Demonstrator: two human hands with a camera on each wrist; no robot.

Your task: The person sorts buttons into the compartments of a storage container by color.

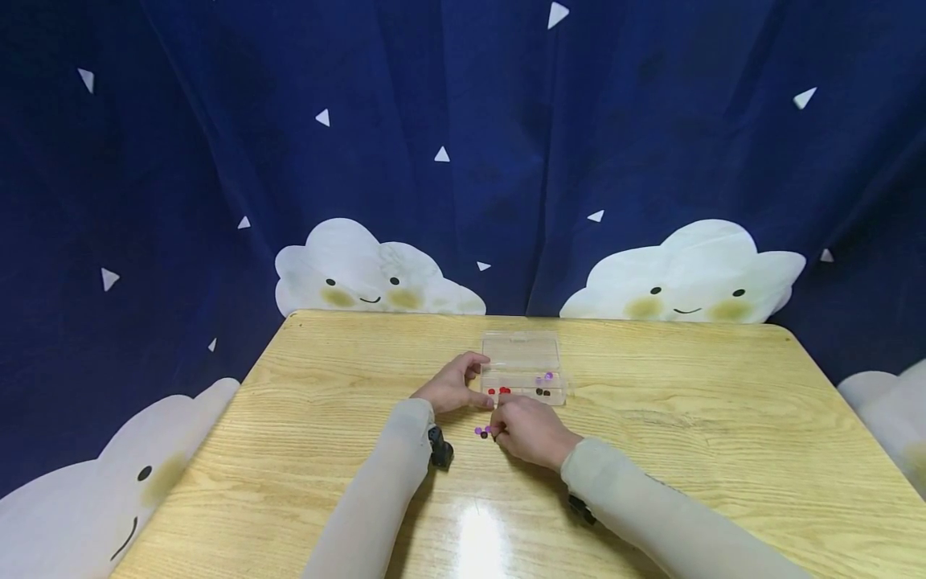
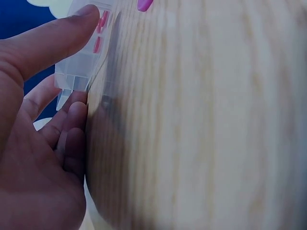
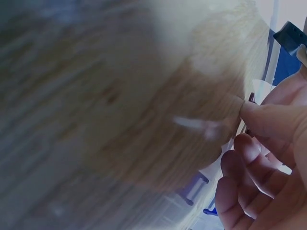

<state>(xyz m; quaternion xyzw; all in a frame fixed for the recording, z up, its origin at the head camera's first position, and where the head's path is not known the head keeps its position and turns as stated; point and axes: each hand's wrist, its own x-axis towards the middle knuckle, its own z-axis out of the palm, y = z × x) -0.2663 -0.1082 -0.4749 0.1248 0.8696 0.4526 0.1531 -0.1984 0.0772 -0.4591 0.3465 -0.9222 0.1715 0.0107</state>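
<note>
A clear plastic box [image 1: 522,388] lies on the table with its lid [image 1: 519,350] folded back. Small red pieces [image 1: 504,391], dark brown pieces [image 1: 542,392] and a purple piece [image 1: 549,375] sit in its compartments. My left hand [image 1: 452,388] holds the box's left end, thumb along the near side and fingers at the far side. Just in front of the box, my right hand [image 1: 531,430] reaches down with curled fingers. Between its thumb and index fingertips shows a small dark piece [image 3: 247,129], partly hidden. Purple pieces [image 1: 478,431] and another dark piece [image 1: 484,435] lie beside those fingertips.
The wooden table [image 1: 687,450] extends on both sides of the box. Behind it hangs a dark blue curtain [image 1: 492,201] with white clouds and triangles. Black wrist cameras [image 1: 440,449] sit on both sleeves.
</note>
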